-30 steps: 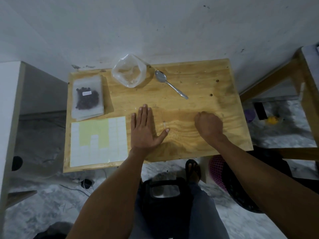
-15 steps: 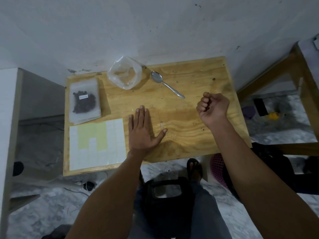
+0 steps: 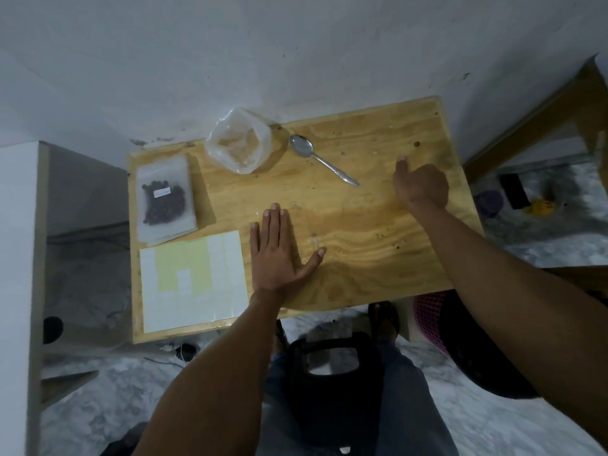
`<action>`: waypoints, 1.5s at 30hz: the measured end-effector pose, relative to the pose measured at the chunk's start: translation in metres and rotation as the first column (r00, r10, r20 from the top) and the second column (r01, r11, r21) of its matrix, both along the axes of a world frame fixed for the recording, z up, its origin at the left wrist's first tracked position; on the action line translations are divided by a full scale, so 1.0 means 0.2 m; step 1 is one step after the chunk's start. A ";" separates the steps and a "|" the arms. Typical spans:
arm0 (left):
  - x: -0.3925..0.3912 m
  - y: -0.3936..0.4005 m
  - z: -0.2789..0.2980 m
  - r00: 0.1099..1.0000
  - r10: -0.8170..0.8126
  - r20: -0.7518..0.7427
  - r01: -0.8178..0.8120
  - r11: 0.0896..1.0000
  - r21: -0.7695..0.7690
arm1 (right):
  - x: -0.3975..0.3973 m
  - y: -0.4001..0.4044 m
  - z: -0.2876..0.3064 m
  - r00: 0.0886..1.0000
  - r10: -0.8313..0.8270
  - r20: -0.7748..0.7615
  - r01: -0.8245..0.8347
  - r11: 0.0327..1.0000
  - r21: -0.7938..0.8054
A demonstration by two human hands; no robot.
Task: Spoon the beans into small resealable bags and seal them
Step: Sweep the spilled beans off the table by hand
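Note:
On the wooden table (image 3: 362,225), a stack of small resealable bags (image 3: 164,199) lies at the back left, and the top one holds dark beans. An open clear plastic bag (image 3: 238,144) stands at the back middle, looking empty. To its right lies a metal spoon (image 3: 320,159), handle pointing front right. My left hand (image 3: 276,255) rests flat on the table's front middle, fingers spread, holding nothing. A faint clear film seems to lie by its thumb. My right hand (image 3: 422,187) is at the table's right side, fingers curled and thumb out, nothing visible in it.
A sheet of white labels (image 3: 192,281) covers the table's front left corner. A white wall runs right behind the table. A white cabinet (image 3: 18,258) stands to the left and a wooden frame (image 3: 533,120) to the right. A pink basket (image 3: 431,317) sits below the table's right edge.
My right hand rose from the table as a fist, then moved farther back and right and lowered near the table's right side. My left hand stayed flat.

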State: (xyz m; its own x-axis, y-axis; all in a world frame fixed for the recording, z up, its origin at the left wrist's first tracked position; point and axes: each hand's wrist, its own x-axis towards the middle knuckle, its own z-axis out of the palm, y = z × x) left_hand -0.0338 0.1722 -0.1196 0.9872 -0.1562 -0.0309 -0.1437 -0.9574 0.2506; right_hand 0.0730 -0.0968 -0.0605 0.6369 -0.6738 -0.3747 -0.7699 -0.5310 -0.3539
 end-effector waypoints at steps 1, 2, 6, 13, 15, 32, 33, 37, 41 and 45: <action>0.00 0.00 0.00 1.000 0.000 -0.006 0.000 1.000 0.002 | 0.02 -0.01 -0.01 0.998 0.057 -0.009 -0.058 0.997 -0.049; 0.00 0.00 0.01 1.000 0.000 -0.015 0.000 1.000 0.004 | 0.03 -0.03 -0.01 0.994 0.111 -0.019 -0.112 0.989 -0.091; 0.00 0.00 0.00 0.998 0.000 -0.056 0.001 1.000 0.013 | 0.06 -0.02 -0.03 0.952 0.279 -0.126 -0.299 0.935 -0.193; 0.01 0.00 0.02 0.996 -0.002 -0.091 0.002 1.000 0.007 | 0.04 -0.04 -0.05 0.942 0.332 -0.046 -0.334 0.925 -0.180; 0.01 0.00 0.03 0.995 -0.002 -0.103 0.003 1.000 0.017 | 0.05 -0.05 -0.05 0.984 0.140 0.110 -0.144 0.989 0.032; 0.01 0.00 0.03 0.992 0.006 -0.124 -0.001 0.999 0.038 | 0.14 -0.17 0.03 0.759 -0.647 0.073 0.179 0.315 0.932; 0.01 0.00 0.03 0.992 0.006 -0.122 -0.002 0.999 0.034 | 0.16 -0.17 0.02 0.791 -0.602 0.111 0.191 0.416 0.889; 0.01 -0.01 0.04 0.992 0.000 -0.126 0.005 0.999 0.036 | 0.22 -0.18 0.01 0.895 -0.434 0.106 0.268 0.712 0.649; 0.01 -0.01 0.03 0.993 0.001 -0.119 0.002 1.000 0.029 | 0.26 -0.20 -0.01 0.997 -0.074 0.015 0.072 0.991 0.109; 0.02 0.00 0.02 0.993 -0.001 -0.117 0.005 0.999 0.033 | 0.29 -0.22 -0.04 0.980 0.191 -0.048 -0.195 0.973 -0.125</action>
State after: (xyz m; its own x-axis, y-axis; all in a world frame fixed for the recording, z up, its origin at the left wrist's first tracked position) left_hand -0.0306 0.1716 -0.1152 0.9760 -0.1561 -0.1518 -0.1180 -0.9651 0.2339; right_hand 0.1319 -0.1401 -0.0695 0.7477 -0.5833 -0.3173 -0.6591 -0.7102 -0.2476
